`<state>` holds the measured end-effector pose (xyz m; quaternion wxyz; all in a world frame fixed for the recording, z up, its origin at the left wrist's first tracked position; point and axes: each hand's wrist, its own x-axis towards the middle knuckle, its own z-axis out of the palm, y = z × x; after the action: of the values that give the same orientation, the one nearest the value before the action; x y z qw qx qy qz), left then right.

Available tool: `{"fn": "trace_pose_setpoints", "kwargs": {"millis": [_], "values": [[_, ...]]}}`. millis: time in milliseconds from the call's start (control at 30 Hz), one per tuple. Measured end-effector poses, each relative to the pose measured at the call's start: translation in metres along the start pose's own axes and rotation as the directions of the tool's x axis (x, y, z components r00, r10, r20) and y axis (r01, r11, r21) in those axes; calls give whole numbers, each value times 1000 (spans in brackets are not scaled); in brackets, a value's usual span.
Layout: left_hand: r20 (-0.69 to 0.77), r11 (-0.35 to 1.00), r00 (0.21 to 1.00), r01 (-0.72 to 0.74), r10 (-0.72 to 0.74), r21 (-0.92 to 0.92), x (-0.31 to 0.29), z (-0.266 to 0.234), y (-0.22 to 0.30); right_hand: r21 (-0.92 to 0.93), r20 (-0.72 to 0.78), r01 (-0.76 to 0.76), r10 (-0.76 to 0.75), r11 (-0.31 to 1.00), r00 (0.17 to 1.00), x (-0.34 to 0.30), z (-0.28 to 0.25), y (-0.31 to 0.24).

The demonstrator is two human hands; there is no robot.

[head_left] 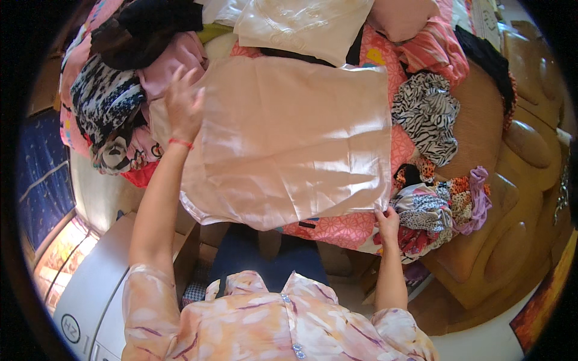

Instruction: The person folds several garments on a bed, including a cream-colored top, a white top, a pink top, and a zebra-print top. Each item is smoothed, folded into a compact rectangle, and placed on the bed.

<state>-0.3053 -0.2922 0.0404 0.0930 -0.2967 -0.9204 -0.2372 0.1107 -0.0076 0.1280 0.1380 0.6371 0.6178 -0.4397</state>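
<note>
A pale peach, satiny garment (pixel 289 138) lies spread out on the bed, its near edge hanging slightly over the side. My left hand (pixel 184 105) is over its upper left part, fingers spread, next to a bunched pink cloth (pixel 180 60). Whether the palm touches the fabric I cannot tell. At the garment's near right corner, my right hand (pixel 387 222) pinches the hem between thumb and fingers. A folded cream garment (pixel 301 27) lies just beyond the far edge.
Heaped clothes lie at the left, among them a black garment (pixel 144 33) and a black-and-white one (pixel 105 90). To the right are a zebra-print cloth (pixel 426 114), several crumpled scarves (pixel 424 207) and a brown corduroy cushion (pixel 478 120). Carved wood (pixel 524 180) stands beyond; a white cabinet (pixel 99 289) is near left.
</note>
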Motion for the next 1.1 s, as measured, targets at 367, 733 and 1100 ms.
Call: {"fn": "trace_pose_setpoints", "kwargs": {"millis": [367,733,1100], "values": [[300,958,948,21,-110,286,42,75,35,-687,263,440,-366,578,893,52,-60,24],[282,990,959,-50,10,135,61,71,14,-515,506,840,-732,169,457,221,38,-249],[117,995,992,-29,41,-97,26,16,29,-364,29,930,-998,-56,-49,188,17,-225]]}}
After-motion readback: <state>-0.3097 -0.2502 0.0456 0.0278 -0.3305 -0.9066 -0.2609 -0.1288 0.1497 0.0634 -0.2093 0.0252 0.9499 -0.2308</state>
